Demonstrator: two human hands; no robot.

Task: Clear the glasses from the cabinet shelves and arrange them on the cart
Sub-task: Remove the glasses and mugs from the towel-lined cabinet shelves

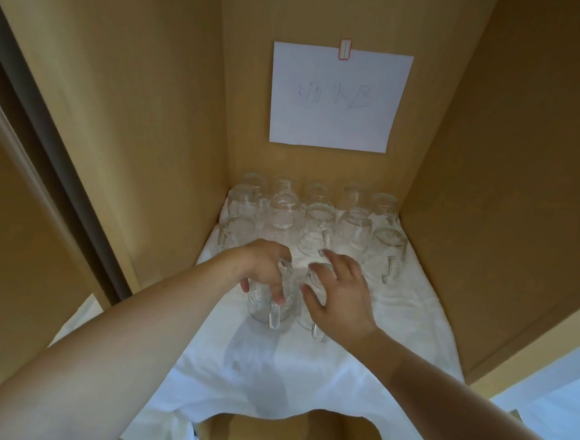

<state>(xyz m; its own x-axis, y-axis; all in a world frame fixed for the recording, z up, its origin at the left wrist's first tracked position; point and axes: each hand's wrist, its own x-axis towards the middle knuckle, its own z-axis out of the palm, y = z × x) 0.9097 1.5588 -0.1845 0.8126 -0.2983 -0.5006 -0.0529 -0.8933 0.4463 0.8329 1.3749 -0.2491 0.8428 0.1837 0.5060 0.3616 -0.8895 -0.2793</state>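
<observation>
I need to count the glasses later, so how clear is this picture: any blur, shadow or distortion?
Head view: soft and dim; the clear glasses at the back blur together against the white cloth; forearms cast grey shadows on it; wide-angle bends the cabinet walls outward; writing on the paper sign is faint.

Clear glass mugs (316, 218) with handles stand upside down in rows at the back of the cloth-covered shelf (411, 331). Two mugs (269, 304) stand nearer the front.
</observation>
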